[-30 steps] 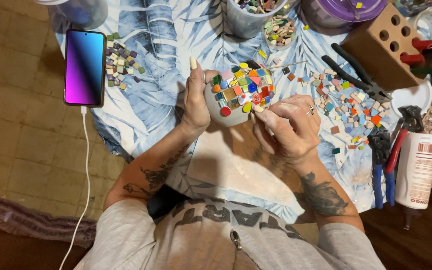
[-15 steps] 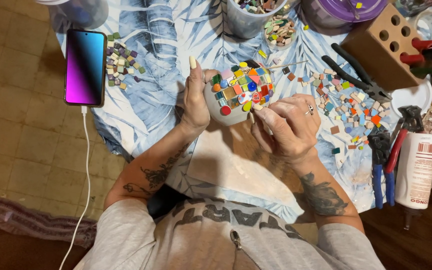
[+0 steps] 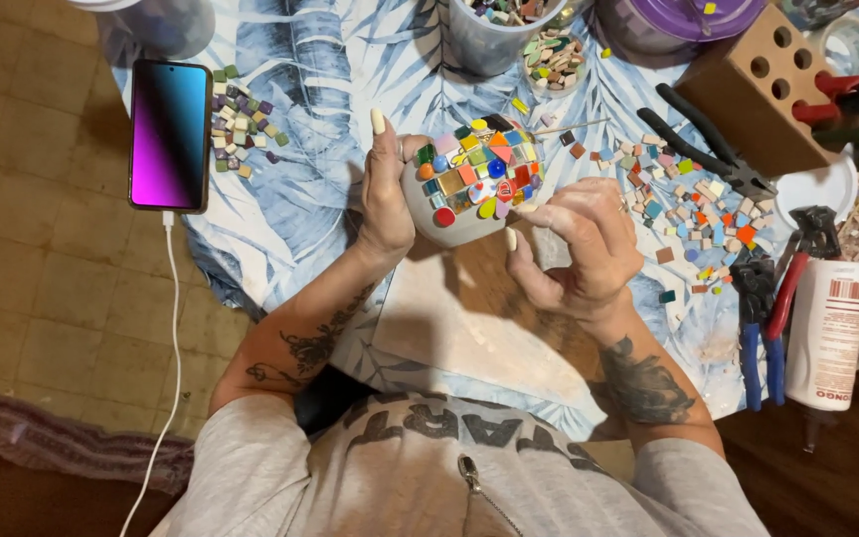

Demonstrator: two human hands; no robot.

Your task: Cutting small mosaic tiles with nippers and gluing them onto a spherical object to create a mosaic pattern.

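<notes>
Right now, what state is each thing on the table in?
Pot: partly covered in coloured tiles, held in left hand.
Right hand: fingertips at the pot's tiled side.
Phone: screen lit, cable plugged in.
Black pliers: lying unused.
Glue bottle: lying on its side.
</notes>
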